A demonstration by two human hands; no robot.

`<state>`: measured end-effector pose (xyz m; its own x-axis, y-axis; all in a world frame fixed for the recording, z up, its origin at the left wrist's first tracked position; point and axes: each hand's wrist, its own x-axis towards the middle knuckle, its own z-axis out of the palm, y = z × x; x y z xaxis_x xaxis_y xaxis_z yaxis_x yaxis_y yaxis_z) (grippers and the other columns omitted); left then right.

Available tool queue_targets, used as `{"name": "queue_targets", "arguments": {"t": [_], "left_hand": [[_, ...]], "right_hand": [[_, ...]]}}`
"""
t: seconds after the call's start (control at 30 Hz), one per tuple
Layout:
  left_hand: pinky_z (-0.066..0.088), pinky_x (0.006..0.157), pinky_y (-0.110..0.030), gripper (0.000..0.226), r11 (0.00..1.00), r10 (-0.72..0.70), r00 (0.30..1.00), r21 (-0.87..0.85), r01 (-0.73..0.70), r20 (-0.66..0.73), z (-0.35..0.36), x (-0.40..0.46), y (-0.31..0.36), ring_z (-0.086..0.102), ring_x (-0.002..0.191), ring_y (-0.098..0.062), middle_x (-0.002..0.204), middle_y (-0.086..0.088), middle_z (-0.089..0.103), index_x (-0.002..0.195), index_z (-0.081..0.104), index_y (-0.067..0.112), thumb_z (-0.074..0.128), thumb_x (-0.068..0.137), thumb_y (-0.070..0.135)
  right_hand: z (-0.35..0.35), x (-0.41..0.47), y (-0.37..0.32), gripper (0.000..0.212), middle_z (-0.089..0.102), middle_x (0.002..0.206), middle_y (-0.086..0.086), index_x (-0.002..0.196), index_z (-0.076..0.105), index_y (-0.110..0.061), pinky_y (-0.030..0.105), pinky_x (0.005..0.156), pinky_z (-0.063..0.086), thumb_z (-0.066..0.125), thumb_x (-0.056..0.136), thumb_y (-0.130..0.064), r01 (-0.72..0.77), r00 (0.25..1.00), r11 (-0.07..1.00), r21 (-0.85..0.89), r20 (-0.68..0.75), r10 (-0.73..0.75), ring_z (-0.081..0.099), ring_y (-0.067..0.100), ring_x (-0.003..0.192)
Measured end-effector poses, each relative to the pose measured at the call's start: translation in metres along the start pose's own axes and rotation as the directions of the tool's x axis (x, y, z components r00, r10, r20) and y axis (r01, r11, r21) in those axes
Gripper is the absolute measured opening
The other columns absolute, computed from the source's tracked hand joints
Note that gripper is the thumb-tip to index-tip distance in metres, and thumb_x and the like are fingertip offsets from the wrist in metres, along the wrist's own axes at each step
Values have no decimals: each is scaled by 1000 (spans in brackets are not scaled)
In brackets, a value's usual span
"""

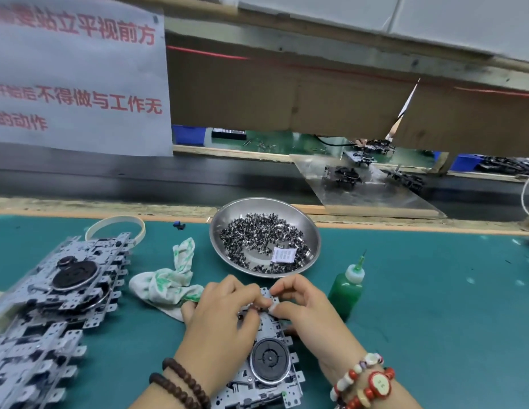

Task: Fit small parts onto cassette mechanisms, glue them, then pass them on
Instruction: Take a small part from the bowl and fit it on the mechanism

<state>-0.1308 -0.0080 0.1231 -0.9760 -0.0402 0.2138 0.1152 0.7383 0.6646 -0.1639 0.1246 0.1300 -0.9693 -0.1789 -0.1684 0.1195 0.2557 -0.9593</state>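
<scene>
A metal cassette mechanism [267, 364] with a round black flywheel lies on the green mat in front of me. My left hand [219, 317] curls over its far left end, fingertips pinching at a small part there. My right hand [304, 305] meets it from the right, thumb and fingers pinching at the same spot on the mechanism's far edge. The small part itself is hidden between the fingertips. A steel bowl [228, 219] of small black parts stands just beyond my hands. A green glue bottle [346, 287] with a needle tip stands upright to the right.
Several cassette mechanisms [56, 296] are stacked at the left. A white and green rag [166, 278] lies left of my hands, a white ring [115, 225] behind it. A dark conveyor belt [139, 175] runs across the back, with mechanisms on a metal plate [372, 187].
</scene>
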Motion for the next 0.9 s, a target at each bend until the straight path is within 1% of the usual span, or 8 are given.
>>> {"name": "queue_targets", "arguments": {"t": [0.1,0.23,0.37,0.47,0.57,0.67,0.8,0.9], "left_hand": [[14,72,-30,25,996,-6,1000,84,8,-15,1,-1,2,27,96,14,88,23,42,72,43,48,40,90,30],[28,88,-33,31,999,-26,999,-30,25,-38,0,0,4,39,90,7,87,21,51,68,50,48,48,89,25],[33,94,-36,36,985,-73,994,-160,58,-85,3,0,5,44,89,8,84,20,56,64,58,45,52,88,18],[27,89,-32,36,990,-90,992,-121,79,-94,9,2,13,42,90,7,85,20,54,66,56,47,48,90,21],[21,81,-30,35,993,-84,993,-89,77,-78,16,7,19,41,91,4,87,21,53,71,53,49,44,92,23],[18,81,-30,23,993,-70,992,-105,60,-100,21,11,21,44,93,3,89,24,54,92,49,48,38,95,27],[32,88,-31,15,976,-57,995,-215,39,-80,16,14,7,49,92,0,87,22,55,96,46,40,35,97,30],[36,65,-17,16,979,-45,999,-199,39,-23,5,23,-8,51,79,-2,81,18,57,95,56,33,42,96,27]], "right_hand": [[-2,-4,-4,14,61,94,-2,91,57,-20,25,78,47,61,85,-8,4,1000,1000,-24,25,-3,57,10,84],[-15,-24,-2,13,62,94,-18,93,58,-28,22,78,49,64,83,-24,84,996,985,-152,7,-84,60,-4,79],[-49,-45,6,22,60,65,-11,73,57,-23,9,58,40,71,76,-6,287,845,946,-154,-425,-325,51,0,57],[-66,-41,15,45,47,81,-9,91,47,-30,9,66,38,79,68,-7,259,766,952,-165,-565,-306,46,5,70],[-68,-24,25,77,39,110,-8,122,33,-35,29,92,35,82,66,-16,107,856,960,-258,-468,-221,41,14,100],[-72,-11,30,46,48,117,-10,111,43,-32,33,99,34,73,77,-26,61,928,919,-390,-316,-196,43,17,114],[-79,-6,24,17,69,86,-14,86,58,-29,21,75,45,72,76,-32,134,967,912,-387,-152,-206,63,6,87],[-81,-1,18,9,69,81,-16,86,65,-29,22,72,50,68,78,-33,197,955,938,-286,-162,-250,64,6,76]]}}
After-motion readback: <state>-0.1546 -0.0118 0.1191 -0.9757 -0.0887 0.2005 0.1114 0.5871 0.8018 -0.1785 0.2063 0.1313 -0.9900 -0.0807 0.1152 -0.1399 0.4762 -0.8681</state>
